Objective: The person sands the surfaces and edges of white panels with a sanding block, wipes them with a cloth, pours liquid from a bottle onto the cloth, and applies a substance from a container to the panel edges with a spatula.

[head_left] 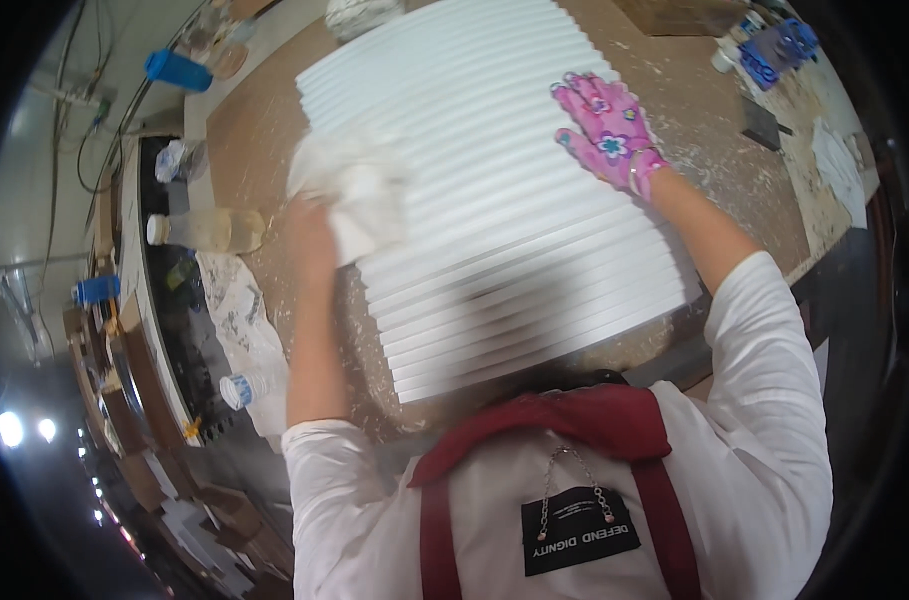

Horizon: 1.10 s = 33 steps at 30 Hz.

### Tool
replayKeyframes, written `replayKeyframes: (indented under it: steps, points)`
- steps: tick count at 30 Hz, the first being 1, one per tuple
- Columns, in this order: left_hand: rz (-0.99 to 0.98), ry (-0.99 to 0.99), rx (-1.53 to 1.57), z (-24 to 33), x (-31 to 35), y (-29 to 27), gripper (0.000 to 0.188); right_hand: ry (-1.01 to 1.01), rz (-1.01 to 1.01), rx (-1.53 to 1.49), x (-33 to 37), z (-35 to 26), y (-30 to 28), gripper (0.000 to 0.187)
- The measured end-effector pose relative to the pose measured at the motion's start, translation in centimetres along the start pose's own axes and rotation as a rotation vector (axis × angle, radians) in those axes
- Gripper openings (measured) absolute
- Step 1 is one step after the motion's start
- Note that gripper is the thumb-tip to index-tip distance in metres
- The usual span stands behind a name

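Many long white strips (495, 150) lie side by side on the worktable, forming one ribbed sheet; the nearest ones are slightly staggered. My left hand (313, 232), bare and smeared by motion, holds a crumpled white cloth (370, 205) on the left part of the strips. The cloth hides most of its fingers. In a pink flowered glove, my right hand (607, 135) lies with fingers spread on the right ends of the strips. It holds nothing.
The brown worktable (260, 110) is speckled white. Left of it are a bottle of pale liquid (215, 231), a blue-capped bottle (180, 72) and a stained cloth (245, 320). At the right stand a blue bottle (778, 52), a dark flat block (762, 125) and a white rag (840, 170).
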<state>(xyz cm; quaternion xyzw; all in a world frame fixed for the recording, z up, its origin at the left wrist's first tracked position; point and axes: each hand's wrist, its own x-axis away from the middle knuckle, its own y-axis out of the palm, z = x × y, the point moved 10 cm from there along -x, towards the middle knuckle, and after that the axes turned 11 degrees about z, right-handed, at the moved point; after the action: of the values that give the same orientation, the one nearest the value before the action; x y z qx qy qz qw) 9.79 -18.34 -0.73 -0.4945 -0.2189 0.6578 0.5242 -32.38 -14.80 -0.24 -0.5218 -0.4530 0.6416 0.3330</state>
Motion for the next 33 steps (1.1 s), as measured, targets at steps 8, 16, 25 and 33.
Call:
replayKeyframes:
  steps: [8, 16, 25, 33]
  points:
    - [0.032, -0.064, 0.615, 20.0, 0.9, -1.6, 0.048, 0.223, 0.126, -1.690, -1.9, -9.1, -6.5, 0.081]
    - [-0.053, 0.177, 0.088, 16.3, 2.0, 1.7, 0.065, -0.175, 0.139, -0.371, -3.9, -9.0, -13.7, 0.050]
    - [-0.317, 0.130, -0.170, 15.1, 3.5, 6.4, 0.065, -0.146, 0.230, -0.112, 2.5, 9.3, -1.5, 0.027]
    - [-0.295, 0.119, -0.180, 15.0, 3.8, 5.9, 0.064, -0.001, 0.062, 0.060, -0.6, 11.5, -6.5, 0.023]
